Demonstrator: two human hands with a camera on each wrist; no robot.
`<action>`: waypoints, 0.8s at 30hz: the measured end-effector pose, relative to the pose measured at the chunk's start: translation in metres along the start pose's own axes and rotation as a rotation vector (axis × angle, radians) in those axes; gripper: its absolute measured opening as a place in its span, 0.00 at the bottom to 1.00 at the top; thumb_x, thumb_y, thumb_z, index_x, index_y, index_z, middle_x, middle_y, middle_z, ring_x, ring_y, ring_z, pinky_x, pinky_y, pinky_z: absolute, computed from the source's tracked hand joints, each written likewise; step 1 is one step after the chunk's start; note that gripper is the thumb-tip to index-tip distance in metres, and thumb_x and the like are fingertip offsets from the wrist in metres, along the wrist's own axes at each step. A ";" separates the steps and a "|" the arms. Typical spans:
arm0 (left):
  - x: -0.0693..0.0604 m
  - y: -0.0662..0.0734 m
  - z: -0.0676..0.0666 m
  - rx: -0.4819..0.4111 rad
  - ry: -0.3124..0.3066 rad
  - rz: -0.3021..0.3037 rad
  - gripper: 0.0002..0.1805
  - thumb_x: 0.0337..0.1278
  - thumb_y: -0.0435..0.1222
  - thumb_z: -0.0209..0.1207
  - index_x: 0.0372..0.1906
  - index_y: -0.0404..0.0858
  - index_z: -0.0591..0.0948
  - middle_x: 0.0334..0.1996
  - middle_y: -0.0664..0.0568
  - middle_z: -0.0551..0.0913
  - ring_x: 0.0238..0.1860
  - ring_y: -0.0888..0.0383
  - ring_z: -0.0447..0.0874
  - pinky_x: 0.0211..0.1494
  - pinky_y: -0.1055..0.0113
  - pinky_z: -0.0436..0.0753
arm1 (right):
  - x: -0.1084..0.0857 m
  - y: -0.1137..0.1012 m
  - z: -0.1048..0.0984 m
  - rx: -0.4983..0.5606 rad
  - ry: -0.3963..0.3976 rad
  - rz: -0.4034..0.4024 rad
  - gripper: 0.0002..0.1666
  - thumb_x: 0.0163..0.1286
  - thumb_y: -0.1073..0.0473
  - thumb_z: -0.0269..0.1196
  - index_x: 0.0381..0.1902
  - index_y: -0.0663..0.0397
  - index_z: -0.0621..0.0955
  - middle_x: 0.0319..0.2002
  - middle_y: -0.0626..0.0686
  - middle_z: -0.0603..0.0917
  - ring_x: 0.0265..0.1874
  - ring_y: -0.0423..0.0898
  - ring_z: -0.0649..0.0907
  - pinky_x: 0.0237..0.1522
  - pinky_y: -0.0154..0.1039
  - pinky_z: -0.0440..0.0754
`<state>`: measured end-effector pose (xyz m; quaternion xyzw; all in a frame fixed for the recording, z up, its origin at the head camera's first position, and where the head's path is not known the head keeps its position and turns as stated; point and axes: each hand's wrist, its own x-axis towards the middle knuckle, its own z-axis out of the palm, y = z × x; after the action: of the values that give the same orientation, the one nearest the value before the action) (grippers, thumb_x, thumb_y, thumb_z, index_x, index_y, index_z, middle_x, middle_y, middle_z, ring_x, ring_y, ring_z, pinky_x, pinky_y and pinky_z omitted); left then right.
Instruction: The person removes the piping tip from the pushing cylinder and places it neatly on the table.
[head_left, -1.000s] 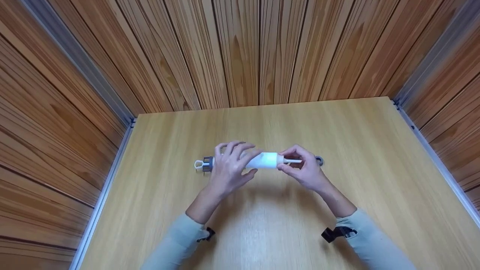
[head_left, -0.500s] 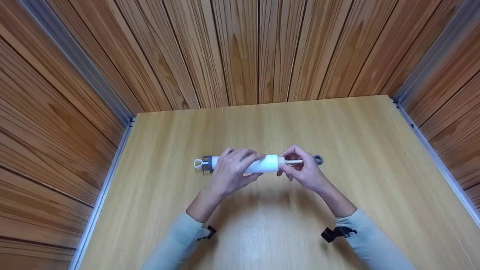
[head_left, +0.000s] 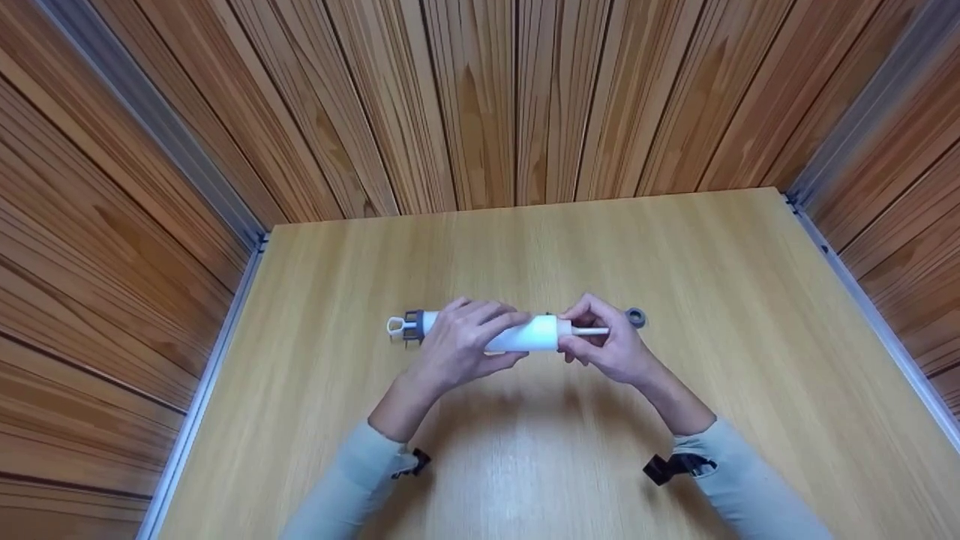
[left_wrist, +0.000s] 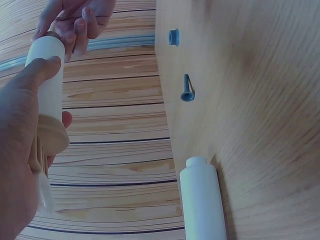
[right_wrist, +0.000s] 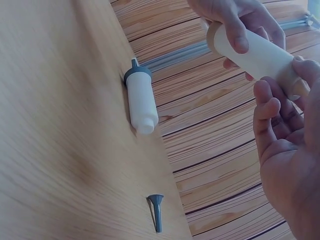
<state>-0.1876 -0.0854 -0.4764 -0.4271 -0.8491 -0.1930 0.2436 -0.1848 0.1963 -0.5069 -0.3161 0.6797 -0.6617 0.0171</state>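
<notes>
A white icing syringe [head_left: 529, 335] with a beige nozzle collar is held level above the table. My left hand [head_left: 469, 345] wraps round its barrel, thumb below and fingers over the top. At the barrel's right end, my right hand [head_left: 607, 345] pinches the beige collar, with a thin pale nozzle [head_left: 590, 331] projecting past the fingertips. In the left wrist view, a beige flange [left_wrist: 54, 135] sits at the syringe's rear, near my palm. A second white syringe [right_wrist: 142, 102] with a grey collar lies on the table, partly hidden behind my left hand in the head view.
A grey funnel-shaped nozzle [left_wrist: 187, 92] and a small grey ring [head_left: 636, 318] lie on the wooden table [head_left: 525, 465]. Plank walls [head_left: 487, 97] enclose the back and both sides, with metal rails [head_left: 202, 427] along the side edges.
My left fingers have come down from a raised, spread pose to wrap the barrel. The held syringe has dropped slightly in the head view. My right hand still pinches the collar.
</notes>
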 end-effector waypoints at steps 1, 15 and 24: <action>0.000 0.000 0.000 0.000 -0.002 0.001 0.27 0.61 0.50 0.83 0.63 0.48 0.90 0.55 0.53 0.96 0.53 0.52 0.98 0.52 0.59 0.91 | 0.000 0.000 0.000 -0.006 -0.002 -0.006 0.15 0.73 0.81 0.65 0.52 0.78 0.74 0.41 0.37 0.90 0.29 0.33 0.88 0.28 0.27 0.83; 0.003 -0.003 -0.003 -0.072 -0.046 -0.012 0.25 0.64 0.49 0.81 0.63 0.47 0.89 0.54 0.52 0.96 0.49 0.54 0.96 0.44 0.61 0.85 | 0.002 -0.003 0.000 -0.068 0.012 -0.114 0.14 0.66 0.85 0.65 0.48 0.77 0.77 0.42 0.35 0.88 0.30 0.32 0.87 0.29 0.30 0.87; 0.004 -0.002 -0.005 -0.096 -0.071 -0.023 0.25 0.65 0.49 0.80 0.64 0.48 0.89 0.55 0.51 0.96 0.48 0.54 0.96 0.45 0.61 0.85 | 0.001 -0.001 -0.001 -0.088 0.005 -0.153 0.15 0.66 0.86 0.65 0.48 0.75 0.79 0.44 0.35 0.87 0.33 0.31 0.86 0.31 0.28 0.86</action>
<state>-0.1903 -0.0869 -0.4700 -0.4351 -0.8519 -0.2212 0.1900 -0.1855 0.1962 -0.5050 -0.3659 0.6821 -0.6312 -0.0493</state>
